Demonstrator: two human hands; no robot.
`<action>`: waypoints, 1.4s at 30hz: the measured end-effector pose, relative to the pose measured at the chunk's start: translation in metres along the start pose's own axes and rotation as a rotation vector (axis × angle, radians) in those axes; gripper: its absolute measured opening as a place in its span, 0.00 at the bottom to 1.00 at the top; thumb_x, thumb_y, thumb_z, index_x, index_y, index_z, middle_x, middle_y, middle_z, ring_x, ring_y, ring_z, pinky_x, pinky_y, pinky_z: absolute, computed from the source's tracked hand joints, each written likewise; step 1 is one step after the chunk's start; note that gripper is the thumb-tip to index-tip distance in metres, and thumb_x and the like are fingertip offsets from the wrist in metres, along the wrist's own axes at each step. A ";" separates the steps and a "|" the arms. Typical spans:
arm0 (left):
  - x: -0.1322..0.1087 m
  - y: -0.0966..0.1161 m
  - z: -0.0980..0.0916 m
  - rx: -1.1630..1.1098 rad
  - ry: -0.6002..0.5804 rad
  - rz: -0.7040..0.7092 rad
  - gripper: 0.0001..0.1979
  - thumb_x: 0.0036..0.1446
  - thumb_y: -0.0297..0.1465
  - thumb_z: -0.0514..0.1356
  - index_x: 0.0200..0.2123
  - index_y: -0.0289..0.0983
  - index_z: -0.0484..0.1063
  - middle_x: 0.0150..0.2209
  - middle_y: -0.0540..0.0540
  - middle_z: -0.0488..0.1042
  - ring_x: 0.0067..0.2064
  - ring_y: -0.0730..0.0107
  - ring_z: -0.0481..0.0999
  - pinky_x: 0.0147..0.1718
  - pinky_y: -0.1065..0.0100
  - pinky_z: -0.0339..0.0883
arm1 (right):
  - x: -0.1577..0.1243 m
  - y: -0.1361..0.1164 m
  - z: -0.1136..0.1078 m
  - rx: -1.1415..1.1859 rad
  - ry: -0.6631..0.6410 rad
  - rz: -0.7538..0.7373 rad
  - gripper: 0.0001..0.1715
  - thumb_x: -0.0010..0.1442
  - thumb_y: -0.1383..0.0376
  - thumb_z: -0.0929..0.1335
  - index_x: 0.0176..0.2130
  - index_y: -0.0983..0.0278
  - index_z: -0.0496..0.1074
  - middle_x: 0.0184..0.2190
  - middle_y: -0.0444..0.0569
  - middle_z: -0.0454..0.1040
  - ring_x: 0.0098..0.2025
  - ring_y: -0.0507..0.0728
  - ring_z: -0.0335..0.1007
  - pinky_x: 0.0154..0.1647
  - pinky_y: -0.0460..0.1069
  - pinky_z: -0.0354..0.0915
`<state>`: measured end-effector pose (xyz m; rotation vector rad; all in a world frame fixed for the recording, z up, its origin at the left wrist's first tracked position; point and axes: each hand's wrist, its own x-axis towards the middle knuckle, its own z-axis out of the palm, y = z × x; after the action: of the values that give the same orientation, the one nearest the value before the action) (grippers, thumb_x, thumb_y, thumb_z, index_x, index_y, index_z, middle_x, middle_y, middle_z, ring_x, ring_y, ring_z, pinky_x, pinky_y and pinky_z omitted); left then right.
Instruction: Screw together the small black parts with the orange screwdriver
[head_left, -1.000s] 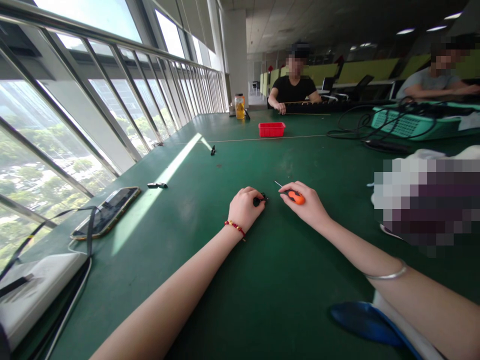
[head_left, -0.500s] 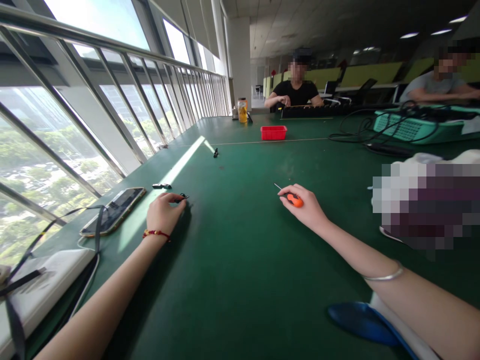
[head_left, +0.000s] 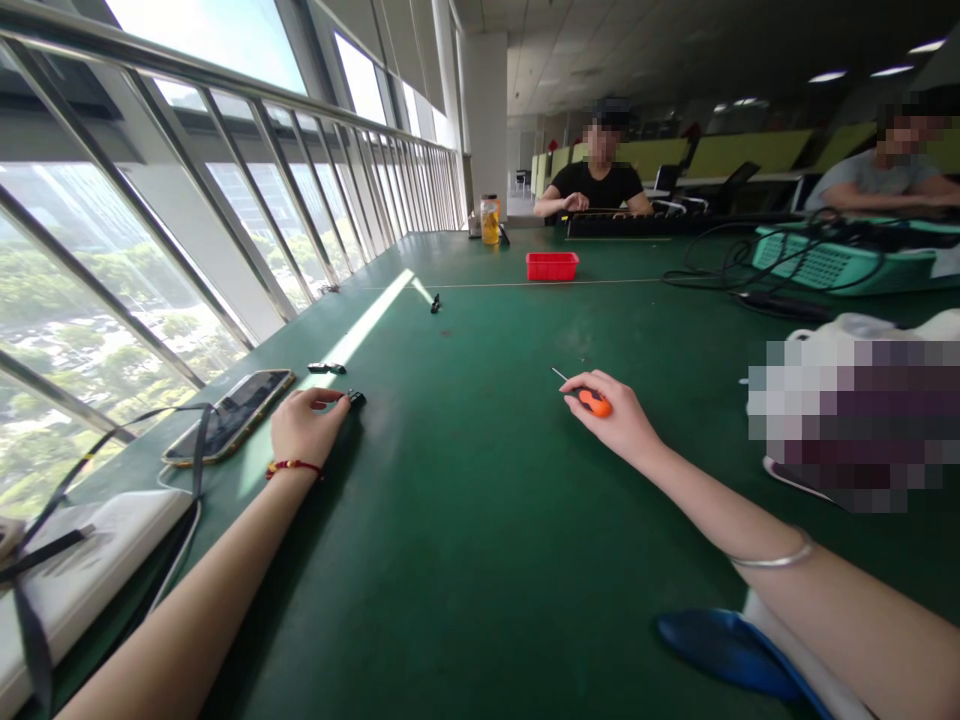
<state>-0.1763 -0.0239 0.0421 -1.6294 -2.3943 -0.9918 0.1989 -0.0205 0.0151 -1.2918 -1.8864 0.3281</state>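
Observation:
My left hand, with a red beaded bracelet at its wrist, is low over the left side of the green table. Its thumb and fingertips are pinched at the left end of a small black part, whose kind is too small to tell. Just beyond that hand lies another small black part. In my right hand is a screwdriver with an orange and black handle. Its thin metal shaft points up and left, above the table. A third small black piece lies farther back.
A phone and a white power strip with cables lie at left, beside the railing. Farther back stand a red tray, a jar and a teal basket. Two people sit beyond. A bag-like bundle is at right.
My left hand has drawn back a little to the left, and the black part at its fingertips shows more. My right hand keeps its hold on the screwdriver, almost still.

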 end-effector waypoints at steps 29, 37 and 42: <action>-0.003 0.012 -0.003 0.092 -0.107 -0.078 0.17 0.47 0.43 0.58 0.35 0.38 0.76 0.30 0.49 0.74 0.35 0.65 0.72 0.31 0.70 0.61 | 0.000 -0.001 0.000 0.026 -0.033 0.028 0.07 0.53 0.66 0.65 0.34 0.60 0.70 0.35 0.48 0.69 0.37 0.56 0.68 0.40 0.52 0.63; -0.004 0.012 -0.004 0.118 -0.111 -0.078 0.17 0.47 0.43 0.58 0.35 0.38 0.76 0.30 0.48 0.74 0.34 0.65 0.73 0.29 0.71 0.61 | 0.000 0.001 0.001 0.016 -0.024 0.007 0.07 0.53 0.66 0.65 0.35 0.59 0.71 0.35 0.47 0.70 0.36 0.56 0.68 0.38 0.51 0.64; -0.004 0.013 -0.004 0.133 -0.114 -0.076 0.18 0.47 0.44 0.58 0.36 0.39 0.75 0.30 0.48 0.75 0.35 0.64 0.73 0.29 0.71 0.61 | 0.000 0.000 0.001 0.013 -0.027 0.012 0.07 0.53 0.66 0.65 0.35 0.60 0.71 0.35 0.47 0.70 0.36 0.56 0.68 0.39 0.52 0.64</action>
<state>-0.1647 -0.0264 0.0491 -1.6003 -2.5520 -0.7511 0.1982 -0.0200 0.0148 -1.2971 -1.8965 0.3650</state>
